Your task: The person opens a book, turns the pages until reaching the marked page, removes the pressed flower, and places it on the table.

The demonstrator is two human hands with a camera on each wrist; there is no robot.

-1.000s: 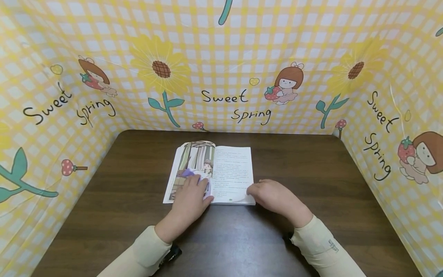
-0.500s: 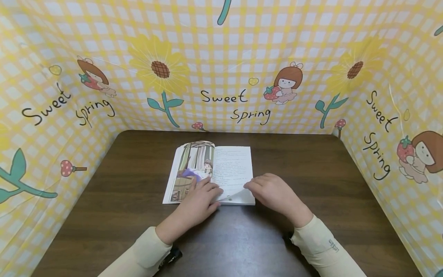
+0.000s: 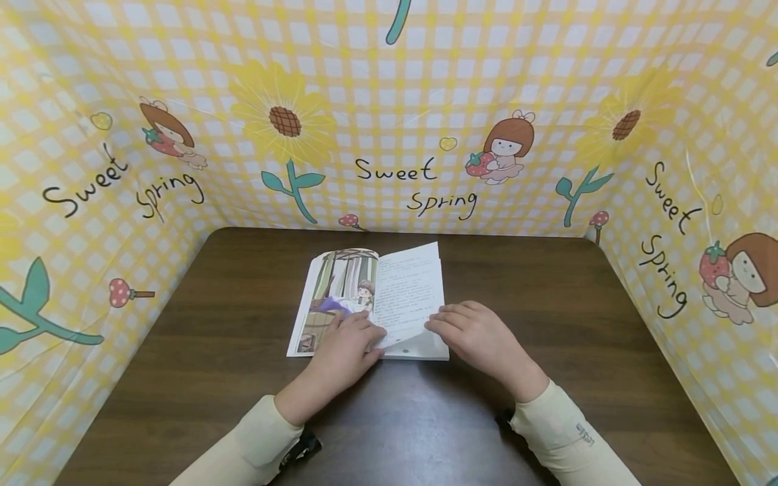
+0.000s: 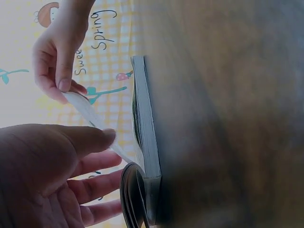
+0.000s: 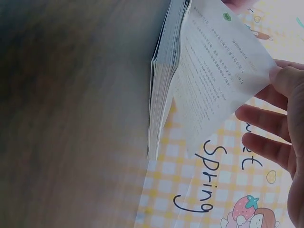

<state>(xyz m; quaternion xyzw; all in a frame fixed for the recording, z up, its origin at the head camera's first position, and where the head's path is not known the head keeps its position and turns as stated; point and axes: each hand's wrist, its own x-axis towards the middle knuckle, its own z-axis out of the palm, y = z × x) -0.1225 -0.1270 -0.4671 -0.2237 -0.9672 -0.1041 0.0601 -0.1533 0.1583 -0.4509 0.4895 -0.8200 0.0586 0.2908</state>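
Observation:
An open book [image 3: 430, 352] lies on the table, with a coloured picture page [image 3: 340, 270] on its left side. From the right side rises a printed page [image 3: 404, 287], lifted off the stack below. My right hand [image 3: 483, 341] pinches that page near its outer lower corner; the right wrist view shows the thumb and forefinger at the page's corner, with the other fingers spread. Resting by the lower middle of the book, my left hand [image 3: 346, 347] has its fingers loosely extended. In the left wrist view, the left thumb [image 4: 97, 138] is beside the raised page [image 4: 88, 111].
The dark wooden table [image 3: 243, 283] extends around the book. A yellow checked cloth [image 3: 389, 81] with printed flowers and lettering walls in the back and both sides. Beige sleeves [image 3: 261, 432] cover the forearms.
My right hand has lifted the right page from its corner, and the page now stands higher, tilted. My left hand has shifted right from the picture page toward the book's middle.

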